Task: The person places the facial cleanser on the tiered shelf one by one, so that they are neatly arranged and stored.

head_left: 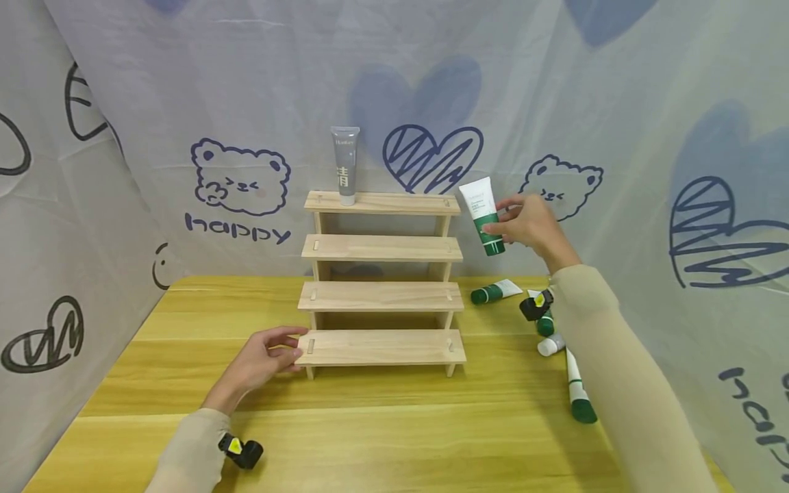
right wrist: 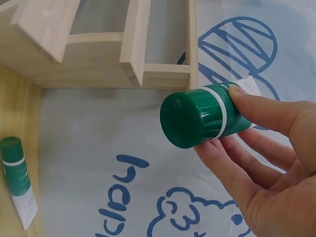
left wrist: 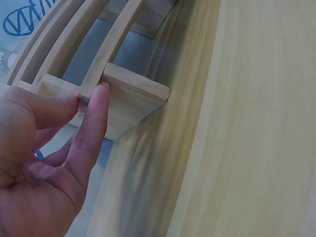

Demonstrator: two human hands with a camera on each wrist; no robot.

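1 green-&-wht. tube (head_left: pixel 481 209), tilted, is pinched in R hand (head_left: pixel 531 222), mid-air near R side of wooden rack (head_left: pixel 382 294), whose bottom tier (head_left: pixel 382 348) L hand (head_left: pixel 259 363) pinches at L end; 1 grey tube (head_left: pixel 346 161) stands on top tier (head_left: pixel 401 202), presumably done, & 4+ loose tubes (head_left: pixel 490 294) lie on table (head_left: pixel 345 445), presumably left.

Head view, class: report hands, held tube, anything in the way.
Right hand holding green-and-white tube, tilted, beside shelf. Left hand pinching left end of bottom step. Possible obstacle: grey tube upright on top step.
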